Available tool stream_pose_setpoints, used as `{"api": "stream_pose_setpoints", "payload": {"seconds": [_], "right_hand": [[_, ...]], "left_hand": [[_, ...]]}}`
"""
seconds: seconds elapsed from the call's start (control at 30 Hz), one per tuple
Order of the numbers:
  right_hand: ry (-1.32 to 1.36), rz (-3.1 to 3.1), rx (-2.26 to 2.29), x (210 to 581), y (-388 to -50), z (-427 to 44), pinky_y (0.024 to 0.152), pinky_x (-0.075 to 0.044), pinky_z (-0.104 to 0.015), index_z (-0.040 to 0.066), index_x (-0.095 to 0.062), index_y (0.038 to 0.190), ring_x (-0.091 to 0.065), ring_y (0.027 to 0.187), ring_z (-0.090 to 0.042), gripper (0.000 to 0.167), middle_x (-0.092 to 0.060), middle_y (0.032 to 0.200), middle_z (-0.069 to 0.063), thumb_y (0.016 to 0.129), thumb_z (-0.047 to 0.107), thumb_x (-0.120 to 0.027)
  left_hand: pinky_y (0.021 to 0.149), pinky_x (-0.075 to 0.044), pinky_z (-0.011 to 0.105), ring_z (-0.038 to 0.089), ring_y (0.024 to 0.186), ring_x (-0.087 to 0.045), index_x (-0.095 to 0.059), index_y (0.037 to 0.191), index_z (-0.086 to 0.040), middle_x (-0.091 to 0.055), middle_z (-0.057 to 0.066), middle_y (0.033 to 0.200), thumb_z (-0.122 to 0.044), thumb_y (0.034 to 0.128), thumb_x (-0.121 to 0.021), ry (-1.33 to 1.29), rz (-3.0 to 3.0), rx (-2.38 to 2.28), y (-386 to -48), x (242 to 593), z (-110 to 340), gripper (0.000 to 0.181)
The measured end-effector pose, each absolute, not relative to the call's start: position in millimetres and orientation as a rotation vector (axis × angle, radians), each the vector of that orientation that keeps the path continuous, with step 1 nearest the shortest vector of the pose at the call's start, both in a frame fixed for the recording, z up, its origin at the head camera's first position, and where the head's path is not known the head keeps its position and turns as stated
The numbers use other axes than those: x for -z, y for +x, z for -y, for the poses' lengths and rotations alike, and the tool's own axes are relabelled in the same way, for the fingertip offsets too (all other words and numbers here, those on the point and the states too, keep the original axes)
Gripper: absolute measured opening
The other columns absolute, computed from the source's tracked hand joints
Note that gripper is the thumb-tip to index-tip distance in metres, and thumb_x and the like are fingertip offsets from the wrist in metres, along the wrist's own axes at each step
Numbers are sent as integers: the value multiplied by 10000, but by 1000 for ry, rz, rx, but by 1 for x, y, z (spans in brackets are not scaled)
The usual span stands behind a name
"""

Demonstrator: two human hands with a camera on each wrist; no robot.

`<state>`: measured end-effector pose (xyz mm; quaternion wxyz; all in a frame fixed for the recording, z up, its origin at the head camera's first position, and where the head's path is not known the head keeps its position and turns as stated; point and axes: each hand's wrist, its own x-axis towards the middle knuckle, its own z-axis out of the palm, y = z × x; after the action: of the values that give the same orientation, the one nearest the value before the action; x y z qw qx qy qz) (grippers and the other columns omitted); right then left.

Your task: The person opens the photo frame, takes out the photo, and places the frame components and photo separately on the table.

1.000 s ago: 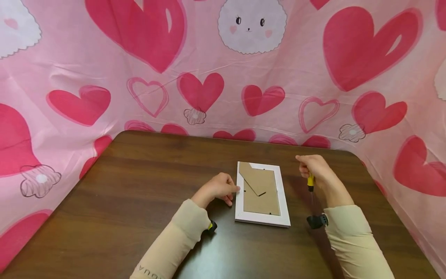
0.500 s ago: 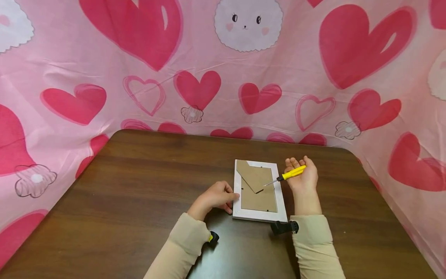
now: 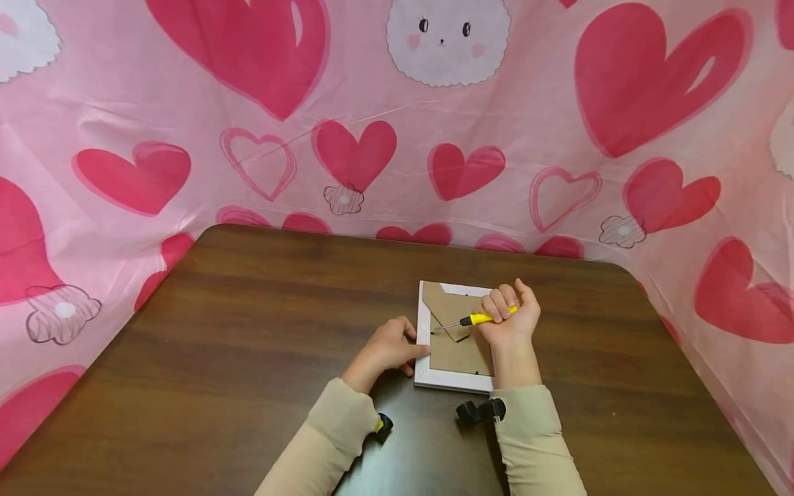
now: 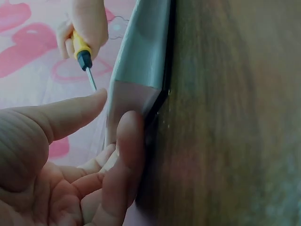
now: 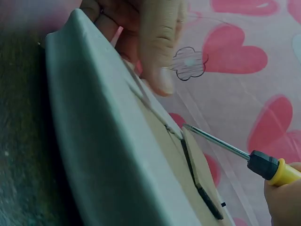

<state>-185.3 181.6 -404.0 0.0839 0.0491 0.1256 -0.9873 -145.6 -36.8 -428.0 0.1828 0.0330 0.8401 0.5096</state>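
A white picture frame (image 3: 453, 380) lies face down on the table, its brown backing board (image 3: 455, 358) and folded stand flap (image 3: 433, 296) uppermost. My left hand (image 3: 386, 350) holds the frame's left edge, thumb on the white border and fingers against the side. My right hand (image 3: 510, 329) grips a screwdriver (image 3: 490, 317) by its yellow handle, palm up, over the right part of the frame. The metal shaft points left, its tip near a small black tab (image 3: 432, 333) at the left inner border. Whether the tip touches the tab, I cannot tell.
The brown wooden table (image 3: 248, 331) extends on both sides of the frame. A pink heart-patterned cloth (image 3: 285, 165) hangs behind and beside it. Black wrist devices (image 3: 480, 412) are worn at both cuffs.
The right hand has come in from the right and turned palm up, swinging the screwdriver over the frame until its tip is near the left border. The left hand stays at the frame's edge.
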Motion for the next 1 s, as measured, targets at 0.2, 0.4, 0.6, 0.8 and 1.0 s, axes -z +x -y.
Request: {"api": "stream_pose_setpoints", "payload": {"seconds": [0.2, 0.4, 0.6, 0.8, 1.0], "right_hand": [[109, -472, 2931, 410, -187, -180, 568, -62, -218, 119, -295, 487, -143, 393, -128, 558, -307, 378, -10, 994, 330, -393], [27, -515, 2912, 416, -186, -182, 544, -113, -232, 106, -310, 492, -239, 350, -150, 608, -350, 377, -21, 1047, 345, -239], [130, -512, 2926, 415, -188, -181, 607, -48, -228, 117, -270, 486, -125, 401, -138, 594, -273, 375, -8, 1039, 332, -283], [318, -463, 2966, 416, -186, -181, 591, -95, -235, 114, -298, 462, -184, 365, -150, 613, -292, 371, -7, 1033, 340, -304], [534, -403, 3026, 417, -186, -173, 562, -115, -250, 118, -290, 449, -163, 373, -152, 595, -271, 361, -6, 1015, 299, -316]], "left_hand": [[572, -476, 253, 108, 429, -593, -530, 963, -65, -611, 58, 602, -236, 833, -813, 73, -2416, -1411, -147, 428, 35, 356], [582, -462, 256, 117, 426, -605, -533, 1000, -60, -614, 64, 591, -231, 826, -819, 61, -2443, -1395, -146, 430, 33, 376], [606, -428, 264, 125, 433, -607, -524, 1047, -77, -615, 46, 601, -237, 828, -819, 102, -2514, -1332, -147, 430, 31, 400], [565, -425, 261, 149, 439, -589, -488, 1034, -87, -557, 36, 619, -194, 840, -806, 143, -2519, -1322, -146, 429, 28, 388], [525, -432, 252, 145, 426, -551, -486, 1016, -81, -516, 15, 584, -160, 839, -804, 126, -2470, -1376, -146, 428, 30, 372]]}}
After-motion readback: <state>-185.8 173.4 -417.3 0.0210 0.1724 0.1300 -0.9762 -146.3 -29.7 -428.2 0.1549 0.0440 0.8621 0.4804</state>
